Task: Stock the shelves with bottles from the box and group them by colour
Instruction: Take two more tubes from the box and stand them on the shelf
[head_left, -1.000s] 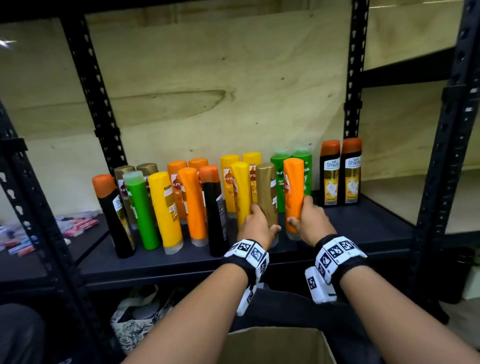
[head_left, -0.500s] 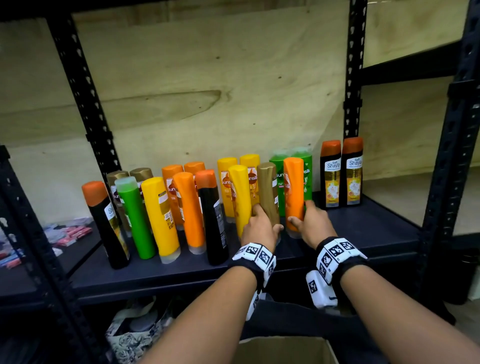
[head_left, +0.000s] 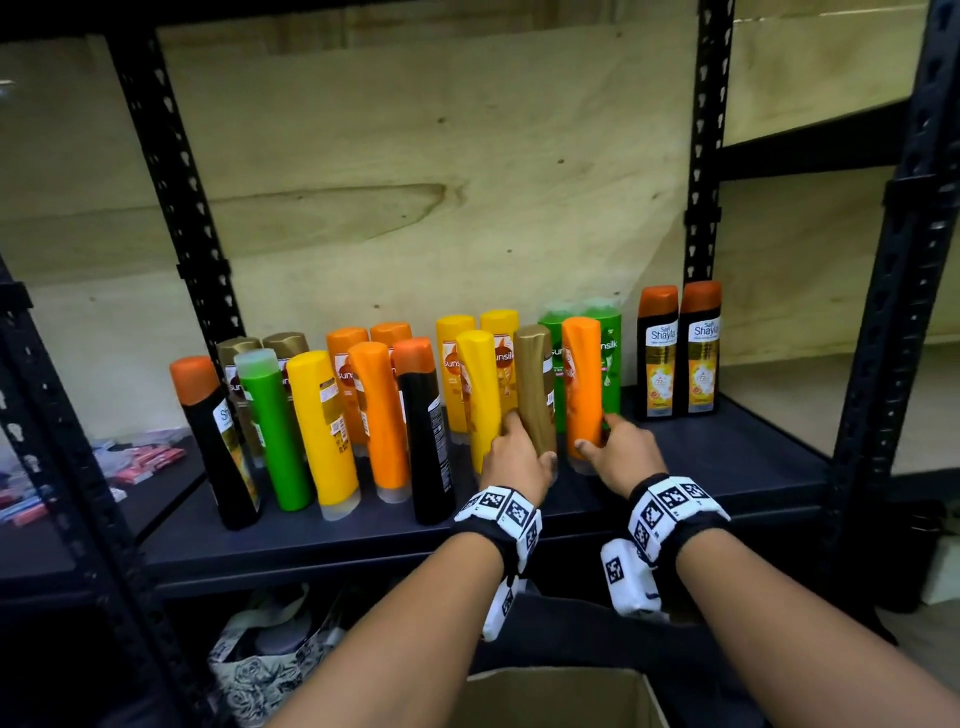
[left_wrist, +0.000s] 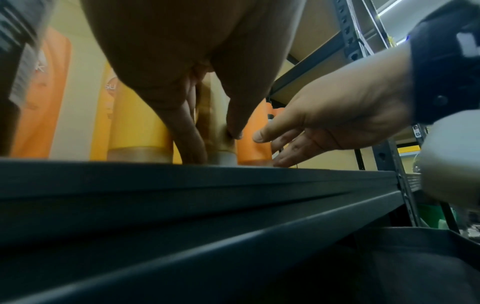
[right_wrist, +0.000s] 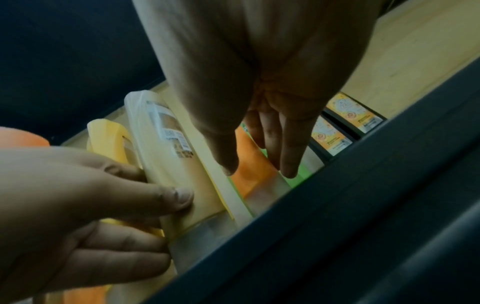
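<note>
A gold bottle (head_left: 535, 384) and an orange bottle (head_left: 582, 379) stand upright side by side on the dark shelf (head_left: 701, 457), in front of the green pair (head_left: 610, 358). My left hand (head_left: 519, 457) grips the gold bottle (right_wrist: 176, 164) low down, thumb across its front and fingers curled behind. My right hand (head_left: 615, 449) holds the base of the orange bottle (left_wrist: 253, 150), thumb in front and fingers reaching behind. A yellow bottle (head_left: 480, 395) stands against the left hand's knuckles. The cardboard box (head_left: 561, 696) is open below, its inside hidden.
Left along the shelf stand mixed bottles: black (head_left: 218, 441), green (head_left: 270, 431), yellow (head_left: 322, 426), orange (head_left: 379, 415), black (head_left: 426, 431), with gold, orange and yellow ones behind. Two black bottles with orange caps (head_left: 680, 353) stand at the right, by the upright (head_left: 883, 312). A patterned bag (head_left: 260, 670) sits underneath.
Both hands have slid a little lower on their bottles. The gold and orange bottles stay upright in the same spot on the shelf.
</note>
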